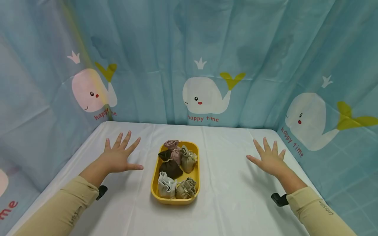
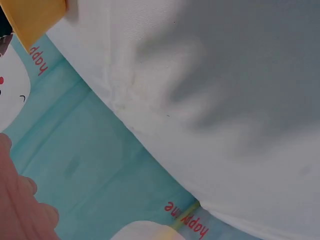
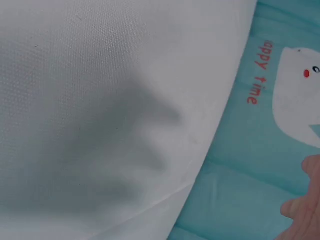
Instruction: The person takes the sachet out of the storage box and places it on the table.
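Note:
A yellow tray point(image 1: 155, 177) sits in the middle of a white-covered table point(image 1: 230, 183) and holds several small cloth pouches point(image 1: 174, 168) in brown, olive, pink and grey. My left hand point(image 1: 119, 155) lies flat with fingers spread on the cloth to the left of the tray. My right hand point(image 1: 268, 157) lies flat and spread to the right of it. Neither hand holds anything. In the left wrist view a corner of the yellow tray point(image 2: 35, 17) shows at the top left, and fingertips point(image 2: 20, 205) at the lower left. The right wrist view shows only fingertips point(image 3: 305, 210) at the lower right.
Blue curtains printed with white whales and "happy time" point(image 1: 203, 98) close in the table at the back and on both sides. The table's edges meet the curtain left point(image 2: 125, 115) and right point(image 3: 210, 150). Bare cloth lies around the tray.

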A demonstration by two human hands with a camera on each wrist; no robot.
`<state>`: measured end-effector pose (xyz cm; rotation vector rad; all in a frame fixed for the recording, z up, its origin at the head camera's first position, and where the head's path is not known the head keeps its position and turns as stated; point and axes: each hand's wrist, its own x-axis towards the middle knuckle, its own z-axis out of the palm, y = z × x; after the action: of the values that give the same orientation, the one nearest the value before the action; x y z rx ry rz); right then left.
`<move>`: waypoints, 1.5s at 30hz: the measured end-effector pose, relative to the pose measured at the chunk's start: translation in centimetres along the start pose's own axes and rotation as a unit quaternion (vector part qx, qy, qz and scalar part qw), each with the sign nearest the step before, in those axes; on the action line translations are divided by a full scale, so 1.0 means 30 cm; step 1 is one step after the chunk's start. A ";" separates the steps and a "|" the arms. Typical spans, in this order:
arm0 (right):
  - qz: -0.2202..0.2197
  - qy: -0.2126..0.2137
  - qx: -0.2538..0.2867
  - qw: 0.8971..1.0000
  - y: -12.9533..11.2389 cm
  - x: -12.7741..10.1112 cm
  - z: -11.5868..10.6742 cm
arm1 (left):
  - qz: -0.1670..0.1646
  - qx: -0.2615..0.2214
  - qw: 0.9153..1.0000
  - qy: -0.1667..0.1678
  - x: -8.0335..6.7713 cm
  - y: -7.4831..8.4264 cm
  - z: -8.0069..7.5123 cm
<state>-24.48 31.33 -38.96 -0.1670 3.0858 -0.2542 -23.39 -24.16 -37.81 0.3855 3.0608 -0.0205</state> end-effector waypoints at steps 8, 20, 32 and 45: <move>-0.004 0.002 0.000 1.000 -0.014 -0.002 0.006 | 0.005 -0.002 1.000 -0.001 -0.003 -0.003 0.021; -0.012 0.006 -0.005 1.000 -0.029 -0.007 -0.002 | 0.007 -0.006 1.000 -0.003 -0.010 0.011 0.003; -0.020 0.007 -0.008 1.000 -0.023 0.003 0.002 | 0.011 -0.007 1.000 0.000 -0.014 0.016 -0.008; -0.032 0.007 -0.006 0.999 -0.044 0.001 0.008 | 0.019 -0.025 0.999 -0.006 -0.017 0.046 0.004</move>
<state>-24.37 29.99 -38.96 -0.2667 3.0991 -0.2415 -22.55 -22.94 -37.92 0.4379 3.0352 0.0563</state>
